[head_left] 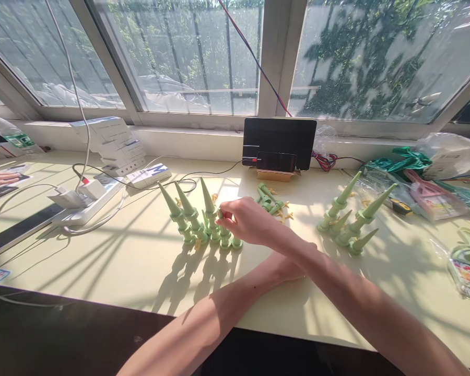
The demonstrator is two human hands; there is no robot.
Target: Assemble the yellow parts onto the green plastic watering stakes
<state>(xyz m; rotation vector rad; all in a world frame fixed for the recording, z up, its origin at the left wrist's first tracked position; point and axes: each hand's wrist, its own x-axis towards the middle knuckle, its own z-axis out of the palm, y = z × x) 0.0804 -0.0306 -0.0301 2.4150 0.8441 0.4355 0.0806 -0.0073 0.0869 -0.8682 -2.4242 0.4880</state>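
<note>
My right hand [241,222] reaches across to the left, thumb and fingers pinched on a small green plastic piece [220,213] at the top of a short green stack. That stack stands among a cluster of pale green toy towers [186,209], several with tall pointed cone tops. Beneath my right forearm, my left hand [293,267] rests low near the table; its fingers are hidden. To the right, a second group of green towers with cone tops [362,216] stands upright. Loose green pieces [267,198] and small yellow connector pieces [288,215] lie behind my right wrist.
Behind the pieces, a tablet [280,137] and a phone [276,162] lean upright. A power strip [90,201] with cables and white boxes [112,143] is on the left, near another person's hand [0,180]. Plastic bags [403,164] and a yellow-black tool [400,207] lie right.
</note>
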